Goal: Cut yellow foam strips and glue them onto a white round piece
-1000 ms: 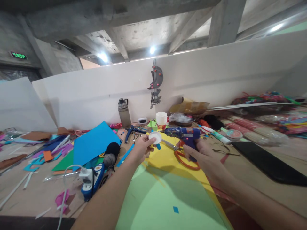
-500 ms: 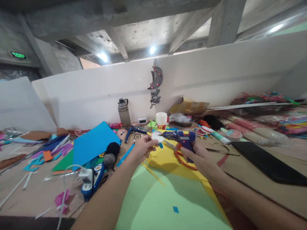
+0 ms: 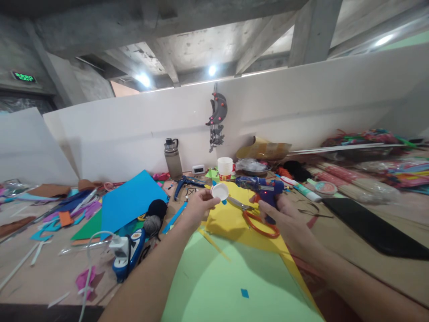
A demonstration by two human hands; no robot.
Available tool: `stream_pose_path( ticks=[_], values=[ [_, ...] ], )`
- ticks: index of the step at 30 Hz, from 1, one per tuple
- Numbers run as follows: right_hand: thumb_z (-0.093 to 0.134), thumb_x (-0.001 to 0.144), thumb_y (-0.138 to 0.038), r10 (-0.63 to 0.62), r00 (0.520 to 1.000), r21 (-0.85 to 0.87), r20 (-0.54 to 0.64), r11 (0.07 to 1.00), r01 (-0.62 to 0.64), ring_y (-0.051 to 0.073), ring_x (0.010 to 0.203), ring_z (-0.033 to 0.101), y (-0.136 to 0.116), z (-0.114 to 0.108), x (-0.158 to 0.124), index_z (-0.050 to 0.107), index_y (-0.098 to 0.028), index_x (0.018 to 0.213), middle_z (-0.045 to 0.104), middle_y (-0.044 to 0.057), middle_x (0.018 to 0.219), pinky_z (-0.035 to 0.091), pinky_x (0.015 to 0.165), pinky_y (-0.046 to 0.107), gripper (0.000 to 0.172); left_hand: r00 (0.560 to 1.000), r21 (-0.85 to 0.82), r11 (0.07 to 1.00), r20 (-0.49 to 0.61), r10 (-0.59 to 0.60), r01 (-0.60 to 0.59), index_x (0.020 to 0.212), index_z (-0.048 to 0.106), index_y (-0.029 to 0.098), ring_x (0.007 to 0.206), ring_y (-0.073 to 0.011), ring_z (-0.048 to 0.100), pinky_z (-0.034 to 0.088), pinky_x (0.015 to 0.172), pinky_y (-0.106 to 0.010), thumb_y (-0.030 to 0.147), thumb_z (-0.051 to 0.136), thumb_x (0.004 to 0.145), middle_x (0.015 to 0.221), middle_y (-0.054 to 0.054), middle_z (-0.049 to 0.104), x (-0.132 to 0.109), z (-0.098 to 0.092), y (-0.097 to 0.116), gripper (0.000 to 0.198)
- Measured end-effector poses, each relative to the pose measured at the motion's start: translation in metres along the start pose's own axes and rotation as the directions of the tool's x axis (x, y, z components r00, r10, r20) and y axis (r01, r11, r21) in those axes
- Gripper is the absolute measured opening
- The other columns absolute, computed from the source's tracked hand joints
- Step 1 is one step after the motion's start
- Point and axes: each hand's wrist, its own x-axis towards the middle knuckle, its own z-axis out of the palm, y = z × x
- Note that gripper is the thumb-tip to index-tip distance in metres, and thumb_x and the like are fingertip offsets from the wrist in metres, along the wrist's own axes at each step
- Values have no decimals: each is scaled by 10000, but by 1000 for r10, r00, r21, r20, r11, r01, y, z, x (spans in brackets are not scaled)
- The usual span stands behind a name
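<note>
My left hand (image 3: 198, 208) is closed on a small white paper cup (image 3: 221, 192), its round open mouth turned toward me. Bits of blue stick out above and below the cup's rim. To the right, my right hand (image 3: 284, 215) grips the handle of a blue hot glue gun (image 3: 261, 184). Its nozzle points left toward the cup, with a gap between them. Below the gun, scissors with orange handles (image 3: 264, 233) lie on yellow paper (image 3: 221, 219). Light green paper (image 3: 214, 277) spreads nearer to me, with a small blue paper square (image 3: 245, 293) on it.
Stacked white cups (image 3: 225, 166) and a grey bottle (image 3: 173, 158) stand at the back. Left are blue card (image 3: 129, 201), yarn balls (image 3: 152, 225) and a power strip (image 3: 134, 255) with a white cable. A black flat object (image 3: 372, 228) lies right. A grey moon ornament (image 3: 218, 109) hangs ahead.
My right hand has drawn the glue gun right, so its nozzle has left the cup. The cup, still in my left hand, has turned its mouth more toward me.
</note>
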Motion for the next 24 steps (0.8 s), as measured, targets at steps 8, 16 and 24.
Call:
stream_pose_path(
  ticks=[8, 16, 24],
  values=[
    [559, 809, -428, -39, 999, 3, -28, 999, 39, 138, 564, 435, -7, -1, -5, 511, -220, 825, 504, -30, 602, 372, 563, 279, 214, 866, 511, 761, -61, 496, -400, 818, 677, 187, 745, -164, 618, 476, 673, -287, 192, 727, 675, 870, -48, 697, 2, -4, -5, 151],
    [590, 801, -434, 8, 1000, -35, -24, 999, -9, 129, 549, 436, 7, -9, -4, 514, -217, 819, 488, -36, 592, 367, 516, 261, 230, 518, 735, 114, 350, 780, -668, 911, 654, 213, 954, -198, 610, 492, 859, -384, 69, 560, 790, 949, -71, 684, -5, -13, 4, 211],
    [583, 795, -443, 38, 998, -74, 47, 997, -35, 137, 532, 423, 10, -11, -4, 539, -208, 922, 474, -36, 590, 350, 493, 269, 271, 460, 723, 3, 436, 774, -691, 945, 643, 222, 964, -189, 608, 495, 847, -370, 100, 546, 824, 962, -73, 681, -6, -15, 6, 197]
  ],
)
